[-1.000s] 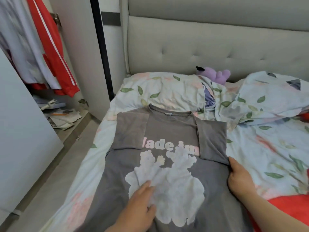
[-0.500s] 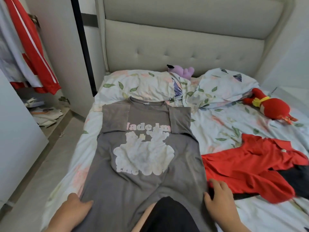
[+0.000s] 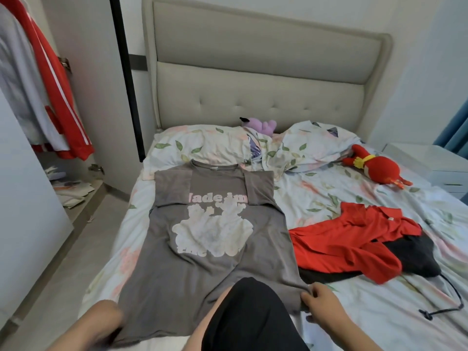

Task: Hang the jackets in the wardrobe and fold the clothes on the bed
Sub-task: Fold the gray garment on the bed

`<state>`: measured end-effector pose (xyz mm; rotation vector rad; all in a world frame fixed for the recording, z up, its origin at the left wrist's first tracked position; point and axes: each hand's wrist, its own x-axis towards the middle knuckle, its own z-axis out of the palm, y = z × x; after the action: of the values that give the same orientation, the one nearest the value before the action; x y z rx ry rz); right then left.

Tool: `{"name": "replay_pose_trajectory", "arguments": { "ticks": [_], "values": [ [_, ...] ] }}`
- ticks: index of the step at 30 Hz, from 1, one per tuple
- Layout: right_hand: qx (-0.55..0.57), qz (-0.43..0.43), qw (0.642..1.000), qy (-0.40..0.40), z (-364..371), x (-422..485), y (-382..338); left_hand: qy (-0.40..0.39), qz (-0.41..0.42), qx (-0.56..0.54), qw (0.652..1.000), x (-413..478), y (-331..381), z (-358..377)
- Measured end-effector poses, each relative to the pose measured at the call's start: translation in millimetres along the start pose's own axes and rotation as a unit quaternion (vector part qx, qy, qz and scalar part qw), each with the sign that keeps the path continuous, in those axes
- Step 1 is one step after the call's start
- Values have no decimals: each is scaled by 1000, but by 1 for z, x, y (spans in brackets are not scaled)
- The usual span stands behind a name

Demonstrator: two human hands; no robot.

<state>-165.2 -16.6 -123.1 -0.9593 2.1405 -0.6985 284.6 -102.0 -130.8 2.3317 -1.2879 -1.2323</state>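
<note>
Head view, looking down the bed (image 3: 316, 198): the right grip (image 3: 326, 307) is closed on the lower right corner of the grey T-shirt (image 3: 207, 269), with thumb and fingertips pinching the hem. The left grip (image 3: 106, 317) sits at the lower left edge of the same hem. It is blurred, so I cannot tell whether its fingers are curled on the cloth or only resting there.

The T-shirt lies flat and front up on the left half of the bed, collar toward the headboard. Both sleeves are folded inward over the chest, partly covering pink lettering above a white bear print. A knee in black shorts (image 3: 253, 312) presses on the middle of the hem. Just to the right of the shirt, a red garment (image 3: 342, 244) lies crumpled, partly on top of a black garment (image 3: 415, 254). A red jacket (image 3: 63, 97) with white stripes hangs in the wardrobe at far left.
</note>
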Motion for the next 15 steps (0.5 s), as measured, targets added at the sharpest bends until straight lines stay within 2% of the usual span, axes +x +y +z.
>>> {"name": "replay_pose_trajectory", "arguments": {
  "ticks": [2,4,5,11,13,15],
  "values": [
    [84,-11,996,30,-11,6,-15,-34,9,-166,985,-4,5,-10],
    [176,-13,983,50,-25,14,-33,-30,-1,-325,945,-5,12,-21],
    [204,-14,977,58,-32,17,-42,-22,1,-368,930,-5,16,-27],
    [228,-53,967,101,-66,19,-85,83,89,-491,863,-4,28,-65],
    [274,-43,959,66,-75,17,-99,77,129,-527,837,-1,29,-79],
    [388,-21,921,-10,-84,12,-108,52,145,-566,810,4,27,-90]
  ]
}}
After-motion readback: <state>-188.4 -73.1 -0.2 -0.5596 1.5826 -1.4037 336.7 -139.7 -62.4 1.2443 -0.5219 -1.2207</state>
